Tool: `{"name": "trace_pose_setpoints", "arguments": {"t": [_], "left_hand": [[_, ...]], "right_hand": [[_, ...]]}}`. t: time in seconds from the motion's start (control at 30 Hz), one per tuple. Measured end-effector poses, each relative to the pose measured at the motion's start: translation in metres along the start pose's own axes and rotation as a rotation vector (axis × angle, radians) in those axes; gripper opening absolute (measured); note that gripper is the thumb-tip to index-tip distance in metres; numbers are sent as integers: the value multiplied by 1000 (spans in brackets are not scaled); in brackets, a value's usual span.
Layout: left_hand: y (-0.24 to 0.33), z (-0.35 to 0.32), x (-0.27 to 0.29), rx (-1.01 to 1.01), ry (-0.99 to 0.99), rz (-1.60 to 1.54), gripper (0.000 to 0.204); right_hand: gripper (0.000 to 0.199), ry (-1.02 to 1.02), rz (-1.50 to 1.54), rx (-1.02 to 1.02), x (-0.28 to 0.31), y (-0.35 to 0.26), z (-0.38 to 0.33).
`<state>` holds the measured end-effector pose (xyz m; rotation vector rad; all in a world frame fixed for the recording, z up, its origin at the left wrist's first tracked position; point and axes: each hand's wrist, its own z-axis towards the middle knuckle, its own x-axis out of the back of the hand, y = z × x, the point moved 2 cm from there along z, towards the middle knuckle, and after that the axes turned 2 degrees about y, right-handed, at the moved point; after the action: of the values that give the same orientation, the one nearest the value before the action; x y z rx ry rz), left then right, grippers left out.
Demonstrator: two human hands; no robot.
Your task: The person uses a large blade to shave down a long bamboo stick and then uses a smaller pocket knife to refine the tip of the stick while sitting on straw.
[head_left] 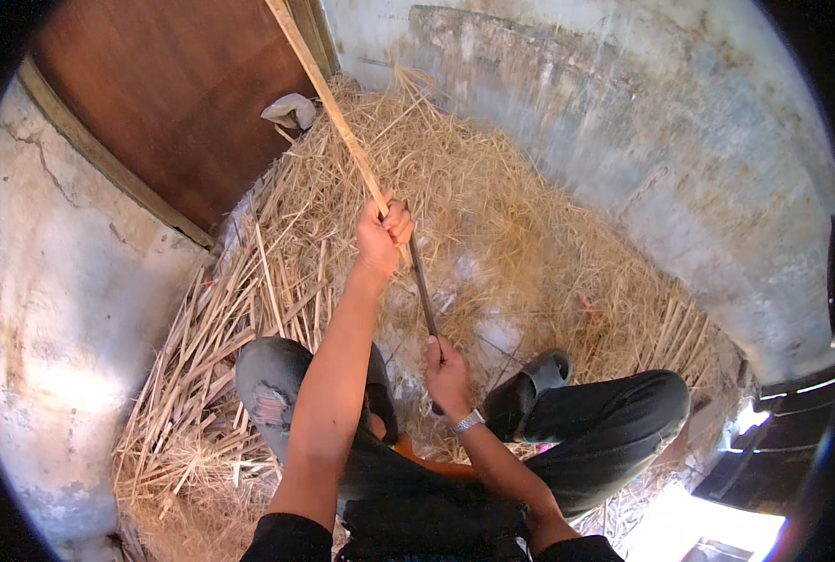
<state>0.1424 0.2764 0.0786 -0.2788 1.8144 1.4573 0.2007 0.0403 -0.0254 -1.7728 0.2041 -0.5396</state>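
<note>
My left hand (385, 234) is closed round a long pale strip of split wood or bamboo (328, 103). The strip slants up and away to the left, past the top of the view, and its near end sticks out just below my fist. Lower and to the right, my right hand (449, 379) grips the near end of a long, narrow, dark knife (423, 292). Its blade points up to the strip's near end beside my left fist; whether the two touch there, I cannot tell. A silver watch (469, 421) is on my right wrist.
Fibrous shavings (474, 169) cover the floor around my bent legs, with several loose strips (211, 361) heaped at the left. A worn grey wall (642, 122) curves along the right. A brown door (164, 94) and a pale bag (291, 110) are at the far left.
</note>
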Motion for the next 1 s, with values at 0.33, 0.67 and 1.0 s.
{"name": "trace_pose_setpoints", "arguments": {"t": [0.33,0.67,1.0], "left_hand": [[15,-8,2,-25,92,19,53],[22,-3,15,-156,222,28,55],[6,2,12,-98,155,-38,56]], "right_hand": [[41,37,-481,-58,-18,173,-26],[38,108,-421,-63,-15,167,-32],[26,-18,118,98,-17,-23,-8]]}}
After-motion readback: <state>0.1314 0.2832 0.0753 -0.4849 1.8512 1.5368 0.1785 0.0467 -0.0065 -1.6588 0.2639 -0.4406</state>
